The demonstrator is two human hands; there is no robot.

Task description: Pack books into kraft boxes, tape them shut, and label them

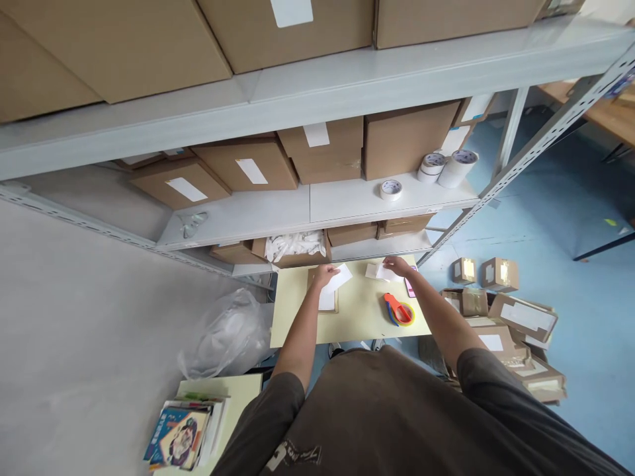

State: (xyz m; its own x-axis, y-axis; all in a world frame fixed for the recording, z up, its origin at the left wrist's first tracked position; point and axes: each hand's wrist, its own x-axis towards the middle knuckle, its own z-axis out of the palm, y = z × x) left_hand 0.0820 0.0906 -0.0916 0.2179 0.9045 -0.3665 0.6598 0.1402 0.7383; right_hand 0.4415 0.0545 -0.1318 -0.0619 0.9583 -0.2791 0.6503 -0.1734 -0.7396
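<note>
Over the pale yellow table (pixel 360 324), my left hand (pixel 325 274) pinches a white paper slip (pixel 342 274) by its edge. Just below that slip lies a flat brown piece with a white sheet (pixel 327 302) on it; my hand and the slip cover part of it. On the right, my right hand (pixel 397 266) is closed on a second white paper slip (pixel 384 273), with more white paper (pixel 371 271) close beside it. Nearer to me is an orange-red tape dispenser (pixel 399 309) with blue and yellow parts. A pink-edged flat object (pixel 409 287) lies beside my right wrist.
A grey metal shelf (pixel 258 205) with cartons (pixel 330 155) and white tape rolls (pixel 391 190) rises behind the table. Cardboard boxes (pixel 526 317) are piled on the floor at right. At left are a clear plastic bag (pixel 225 337) and stacked books (pixel 183 436).
</note>
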